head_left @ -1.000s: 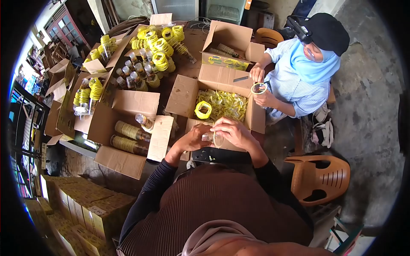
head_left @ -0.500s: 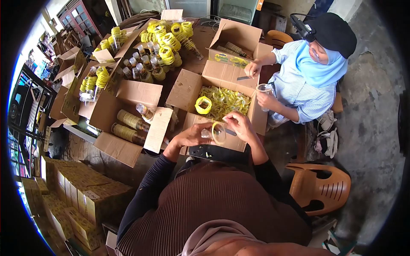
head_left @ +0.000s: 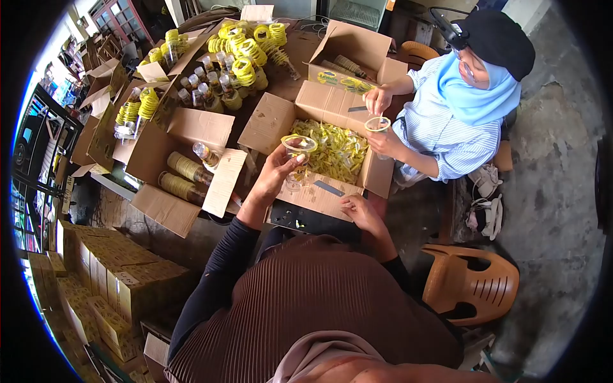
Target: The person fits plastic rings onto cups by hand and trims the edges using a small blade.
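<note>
One clear, yellow-rimmed cup (head_left: 300, 145) is in my left hand (head_left: 271, 175) over the open carton's (head_left: 264, 126) near left corner, best held lightly to spare its rim, while I cannot tell whether my right hand (head_left: 366, 216), by the near flap (head_left: 305, 197), grips anything.

And here's the clear plastic cup with a yellow rim (head_left: 294, 171), gripped by the fingers of the left hand (head_left: 280, 170), mouth up, base just below those fingertips. Its contents, if any, are hard to make out. Beyond the fingers of the right hand (head_left: 365, 215), a flat, dark grey strip (head_left: 329, 188) lies slantwise on a brown cardboard flap (head_left: 308, 200). And there, past both hands' fingers, shiny yellow plastic pieces (head_left: 341, 152) lie heaped loosely in the open brown cardboard box (head_left: 378, 173).
</note>
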The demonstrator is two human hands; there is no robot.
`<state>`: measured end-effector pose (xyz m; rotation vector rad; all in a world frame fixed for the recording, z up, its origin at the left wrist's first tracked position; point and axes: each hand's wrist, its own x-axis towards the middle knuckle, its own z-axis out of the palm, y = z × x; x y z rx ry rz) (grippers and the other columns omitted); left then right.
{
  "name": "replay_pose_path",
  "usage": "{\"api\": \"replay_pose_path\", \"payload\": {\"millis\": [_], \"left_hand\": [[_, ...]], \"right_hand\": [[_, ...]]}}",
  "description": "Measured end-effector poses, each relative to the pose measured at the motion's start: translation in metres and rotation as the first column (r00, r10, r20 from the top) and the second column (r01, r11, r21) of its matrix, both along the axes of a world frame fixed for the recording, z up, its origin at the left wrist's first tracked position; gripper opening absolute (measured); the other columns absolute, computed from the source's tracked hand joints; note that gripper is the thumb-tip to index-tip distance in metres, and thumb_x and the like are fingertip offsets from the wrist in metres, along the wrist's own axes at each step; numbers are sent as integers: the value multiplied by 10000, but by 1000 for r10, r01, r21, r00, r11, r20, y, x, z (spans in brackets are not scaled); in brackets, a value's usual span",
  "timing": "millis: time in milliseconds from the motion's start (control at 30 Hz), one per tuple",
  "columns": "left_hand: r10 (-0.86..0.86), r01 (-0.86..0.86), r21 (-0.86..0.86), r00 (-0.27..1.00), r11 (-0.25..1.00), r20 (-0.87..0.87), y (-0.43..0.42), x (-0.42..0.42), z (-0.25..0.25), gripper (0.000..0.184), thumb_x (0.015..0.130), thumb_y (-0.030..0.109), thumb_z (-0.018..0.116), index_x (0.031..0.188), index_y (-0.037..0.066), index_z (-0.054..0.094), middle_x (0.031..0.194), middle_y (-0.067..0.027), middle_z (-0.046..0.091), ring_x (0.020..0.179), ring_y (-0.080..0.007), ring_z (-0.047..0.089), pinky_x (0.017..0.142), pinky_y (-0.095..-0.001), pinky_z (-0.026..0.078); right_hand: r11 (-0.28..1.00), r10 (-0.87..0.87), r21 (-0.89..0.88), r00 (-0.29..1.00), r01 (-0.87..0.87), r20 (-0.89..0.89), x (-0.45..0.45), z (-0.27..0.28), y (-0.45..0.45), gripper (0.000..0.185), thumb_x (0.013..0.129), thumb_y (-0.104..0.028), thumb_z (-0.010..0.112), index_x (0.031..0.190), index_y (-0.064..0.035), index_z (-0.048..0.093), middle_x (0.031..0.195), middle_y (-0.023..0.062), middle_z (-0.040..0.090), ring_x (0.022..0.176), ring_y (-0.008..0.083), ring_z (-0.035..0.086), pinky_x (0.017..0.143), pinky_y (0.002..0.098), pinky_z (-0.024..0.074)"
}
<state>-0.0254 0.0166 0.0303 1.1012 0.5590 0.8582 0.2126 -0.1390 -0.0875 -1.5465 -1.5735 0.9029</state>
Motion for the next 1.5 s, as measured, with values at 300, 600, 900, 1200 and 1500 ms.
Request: {"api": "replay_pose_path", "payload": {"millis": [300, 600, 900, 1200, 1500], "left_hand": [[129, -129, -7, 991, 992, 41, 17, 56, 3, 380, 883, 218, 691, 1179, 19, 557, 1032, -30, 623, 946, -105, 580, 840, -260, 457], [249, -240, 160, 967, 958, -43, 50, 78, 19, 460, 850, 245, 732, 1184, -12, 548, 939, -27, 611, 879, -89, 558, 794, -243, 451], [251, -224, 239, 964, 945, -85, 23, 16, 29, 495, 857, 151, 721, 1264, -8, 490, 1154, -73, 602, 1061, -153, 581, 905, -278, 483], [324, -315, 98, 941, 944, -101, -25, -16, -3, 513, 872, 120, 684, 1309, -16, 452, 1218, -92, 571, 1138, -167, 543, 972, -314, 433], [146, -134, 217, 988, 967, -41, -34, -5, -8, 641, 785, 50, 740, 1353, 1, 448, 1287, -99, 534, 1227, -188, 483, 1042, -336, 387]], "right_hand": [[999, 44, -12, 998, -44, -38, -26, 48, 6, 172, 864, -91, 663, 1014, -12, 631, 956, 131, 613, 826, 207, 647, 709, 307, 520], [936, 349, 154, 897, -317, -273, -95, 139, 23, 287, 875, -11, 632, 1157, -9, 581, 916, 82, 609, 787, 117, 599, 704, 279, 500], [967, 254, 78, 949, -243, -188, -63, 95, 47, 262, 862, -101, 676, 1098, -4, 617, 912, 100, 635, 812, 185, 634, 699, 299, 515], [984, -118, 174, 871, 38, 477, -17, -27, 44, 264, 771, -190, 736, 975, -73, 618, 900, 113, 579, 856, 323, 595, 730, 411, 475], [987, -137, 141, 860, 77, 491, -18, -31, 52, 274, 734, -173, 750, 928, -70, 587, 909, 117, 560, 902, 322, 571, 748, 429, 470]]}}
